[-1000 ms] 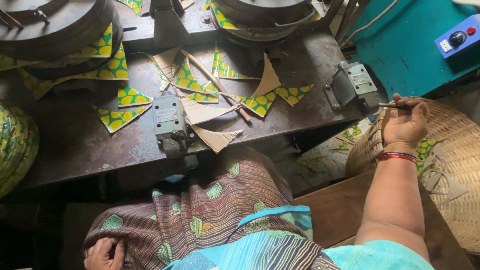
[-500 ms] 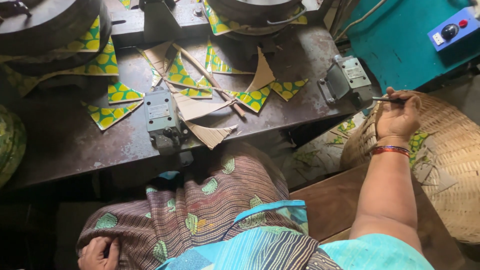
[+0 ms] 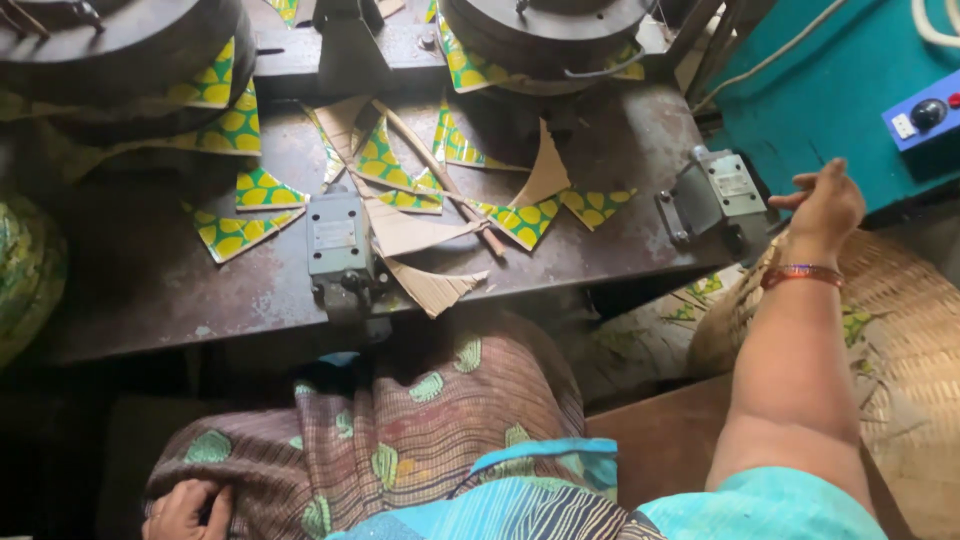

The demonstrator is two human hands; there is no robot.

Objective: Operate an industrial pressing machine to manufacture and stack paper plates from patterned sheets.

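Grey metal switch box (image 3: 718, 197) at the counter (image 3: 150, 290) edge, right hand (image 3: 825, 205) open beside it.
It looks heavy, rigid, best gripped by its sides; left hand (image 3: 185, 508), nearer the viewer, rests curled and empty on the lap.

Dim, even daylight (brighter at right); deep shadow lower left, slight softness.
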